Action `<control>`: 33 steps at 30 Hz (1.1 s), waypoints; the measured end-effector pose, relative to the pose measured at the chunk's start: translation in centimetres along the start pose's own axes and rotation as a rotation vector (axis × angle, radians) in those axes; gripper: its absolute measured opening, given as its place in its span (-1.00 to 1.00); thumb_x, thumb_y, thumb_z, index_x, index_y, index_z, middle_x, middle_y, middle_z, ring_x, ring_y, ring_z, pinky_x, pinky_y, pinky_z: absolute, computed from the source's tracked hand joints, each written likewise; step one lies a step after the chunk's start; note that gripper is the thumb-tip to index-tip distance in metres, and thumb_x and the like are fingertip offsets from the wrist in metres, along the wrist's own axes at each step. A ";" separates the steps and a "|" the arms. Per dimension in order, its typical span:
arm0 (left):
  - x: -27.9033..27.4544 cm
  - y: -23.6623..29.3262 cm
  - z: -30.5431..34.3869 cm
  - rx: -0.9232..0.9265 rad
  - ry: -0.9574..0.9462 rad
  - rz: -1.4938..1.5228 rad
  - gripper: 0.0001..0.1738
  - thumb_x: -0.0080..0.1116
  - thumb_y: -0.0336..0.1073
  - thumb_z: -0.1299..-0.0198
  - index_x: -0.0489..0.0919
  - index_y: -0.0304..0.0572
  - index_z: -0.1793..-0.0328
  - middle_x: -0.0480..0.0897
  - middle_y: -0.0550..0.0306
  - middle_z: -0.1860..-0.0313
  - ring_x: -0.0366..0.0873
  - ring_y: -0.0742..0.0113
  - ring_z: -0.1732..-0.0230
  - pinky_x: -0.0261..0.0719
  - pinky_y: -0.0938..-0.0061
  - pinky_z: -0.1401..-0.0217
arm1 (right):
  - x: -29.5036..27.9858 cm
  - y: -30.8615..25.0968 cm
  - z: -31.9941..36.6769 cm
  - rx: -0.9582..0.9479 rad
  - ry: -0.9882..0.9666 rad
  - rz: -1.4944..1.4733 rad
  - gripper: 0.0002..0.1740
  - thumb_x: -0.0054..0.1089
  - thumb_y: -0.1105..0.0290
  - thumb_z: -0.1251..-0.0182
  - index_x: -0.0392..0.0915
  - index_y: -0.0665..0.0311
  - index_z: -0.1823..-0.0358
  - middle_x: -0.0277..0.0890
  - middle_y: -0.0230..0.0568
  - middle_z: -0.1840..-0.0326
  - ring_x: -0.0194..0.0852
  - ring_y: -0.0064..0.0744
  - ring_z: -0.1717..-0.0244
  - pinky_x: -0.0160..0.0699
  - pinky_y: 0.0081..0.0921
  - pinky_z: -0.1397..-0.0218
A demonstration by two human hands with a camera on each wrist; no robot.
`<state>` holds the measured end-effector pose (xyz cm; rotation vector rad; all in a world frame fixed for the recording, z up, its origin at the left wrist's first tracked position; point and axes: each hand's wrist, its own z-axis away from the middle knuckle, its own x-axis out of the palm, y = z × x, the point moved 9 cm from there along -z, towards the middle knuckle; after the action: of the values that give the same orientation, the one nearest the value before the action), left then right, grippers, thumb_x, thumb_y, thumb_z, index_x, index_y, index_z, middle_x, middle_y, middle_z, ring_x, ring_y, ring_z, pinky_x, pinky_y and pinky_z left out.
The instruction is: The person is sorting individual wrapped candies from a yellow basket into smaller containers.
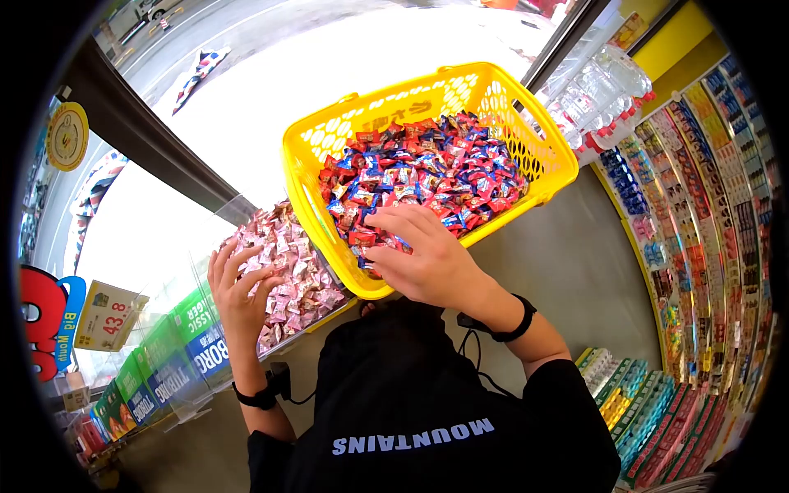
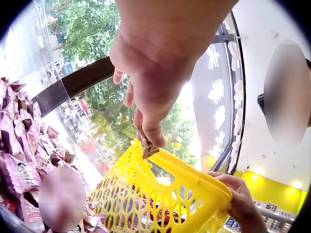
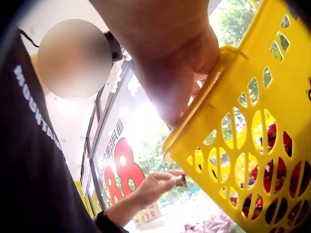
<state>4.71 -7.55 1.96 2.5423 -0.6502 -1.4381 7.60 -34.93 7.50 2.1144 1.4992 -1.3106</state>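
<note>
My left hand (image 1: pixel 238 296) is over a bin of pink-wrapped candies (image 1: pixel 288 271). In the left wrist view its thumb and fingertips pinch a small brown-wrapped candy (image 2: pixel 149 149), which also shows as a candy (image 3: pixel 181 181) in the right wrist view. Beside the bin is a yellow plastic basket (image 1: pixel 333 267) heaped with red and blue wrapped candies (image 1: pixel 419 168). My right hand (image 1: pixel 431 259) reaches over the basket's near edge, its fingers extended loosely above the candies. In the right wrist view the rim hides part of those fingers.
Clear plastic panels (image 1: pixel 234 209) border the candy bin, with green and blue drink cartons (image 1: pixel 193 316) to the left. Bottled water packs (image 1: pixel 600 90) stand behind the basket at right. Stocked shelves (image 1: pixel 699 222) curve along the right side, and boxed goods (image 1: pixel 641 411) sit lower right.
</note>
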 end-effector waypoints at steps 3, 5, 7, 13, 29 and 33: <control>2.5 -1.7 1.8 -0.048 -0.081 -0.063 -0.78 0.65 -0.11 -0.05 0.87 0.03 0.26 0.77 0.26 -0.20 0.51 -0.04 -0.54 0.23 -0.14 -0.74 | 0.6 -0.3 -0.1 -0.011 -0.022 0.027 -0.73 0.47 0.38 -0.21 0.69 0.18 0.05 0.57 -0.05 -0.37 0.50 0.02 -0.45 0.44 0.07 -0.56; 3.9 -2.7 2.7 -0.083 -0.133 -0.092 -0.81 0.60 -0.09 -0.15 0.87 0.03 0.28 0.75 0.18 -0.20 0.49 -0.07 -0.53 0.21 -0.13 -0.73 | 1.0 -0.5 -0.2 -0.013 -0.031 0.043 -0.74 0.46 0.35 -0.24 0.67 0.19 0.07 0.57 -0.04 -0.35 0.49 0.00 -0.45 0.41 0.08 -0.57; 4.8 -3.4 3.3 -0.133 -0.184 -0.145 -0.80 0.57 -0.09 -0.20 0.86 0.00 0.27 0.74 0.13 -0.23 0.49 -0.09 -0.53 0.22 -0.11 -0.72 | 1.1 -0.5 -0.2 0.000 -0.034 0.051 -0.73 0.46 0.35 -0.25 0.69 0.20 0.05 0.58 -0.04 -0.33 0.50 -0.02 -0.46 0.40 0.08 -0.58; 5.0 -5.9 4.1 -0.323 -0.185 -0.353 -0.68 0.59 -0.09 -0.18 0.80 -0.10 0.09 0.67 -0.04 -0.34 0.46 -0.15 -0.53 0.31 -0.08 -0.63 | 0.8 -0.4 -0.1 0.008 -0.016 0.066 -0.74 0.46 0.35 -0.25 0.70 0.21 0.05 0.58 -0.06 -0.37 0.52 -0.04 -0.45 0.41 0.09 -0.57; -1.7 6.3 -6.2 -0.133 -0.069 -0.103 -0.52 0.55 -0.27 -0.23 0.75 -0.05 -0.28 0.61 -0.04 -0.50 0.45 -0.17 -0.59 0.41 -0.06 -0.63 | -2.2 0.4 0.8 0.025 0.037 0.009 -0.69 0.43 0.36 -0.23 0.70 0.18 -0.01 0.57 -0.04 -0.39 0.48 0.01 -0.48 0.36 0.10 -0.63; -1.8 11.3 -11.2 0.013 -0.123 -0.080 -0.48 0.56 -0.39 -0.19 0.74 -0.05 -0.31 0.53 -0.03 -0.59 0.36 -0.15 -0.70 0.39 -0.07 -0.69 | -7.5 4.5 2.0 0.080 0.148 0.091 -0.67 0.46 0.40 -0.23 0.72 0.22 -0.03 0.57 -0.01 -0.40 0.50 0.06 -0.46 0.38 0.11 -0.62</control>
<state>10.03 -17.79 13.11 2.5324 -0.5834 -1.6325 9.80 -42.93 10.84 2.3476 1.4071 -1.2260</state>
